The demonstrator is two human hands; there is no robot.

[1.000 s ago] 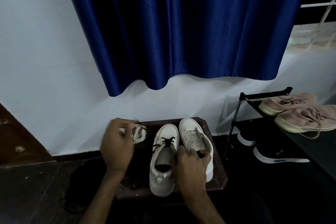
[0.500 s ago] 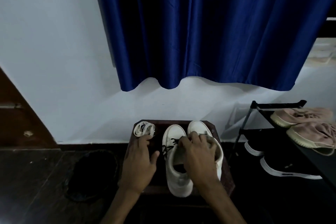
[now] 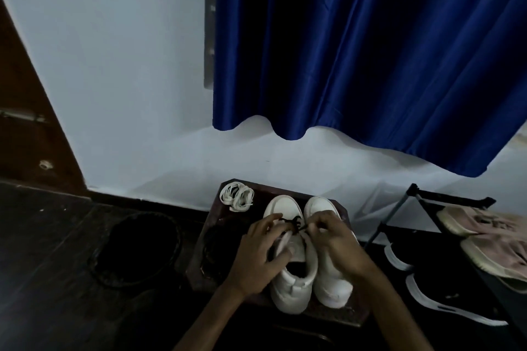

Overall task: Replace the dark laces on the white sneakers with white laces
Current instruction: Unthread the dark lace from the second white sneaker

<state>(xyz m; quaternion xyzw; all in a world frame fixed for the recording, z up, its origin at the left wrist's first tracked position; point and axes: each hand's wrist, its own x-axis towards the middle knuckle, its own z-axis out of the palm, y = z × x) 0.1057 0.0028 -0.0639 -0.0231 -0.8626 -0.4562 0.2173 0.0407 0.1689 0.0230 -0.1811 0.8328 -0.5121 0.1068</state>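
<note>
Both hands have come onto the left sneaker point(image 3: 288, 251) at the bench's point(image 3: 216, 236) middle. The left hand point(image 3: 261, 255) has let go of the white laces point(image 3: 236, 199) — left at the far-left corner — and both sets of fingers pinch the dark lace point(image 3: 293, 222), so unlacing begins.

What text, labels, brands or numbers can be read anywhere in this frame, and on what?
None is legible. The white sneakers, the bundle of white laces, the pink shoes and the black shoes on the rack show no readable marks; the picture is dim and blurred.
</note>
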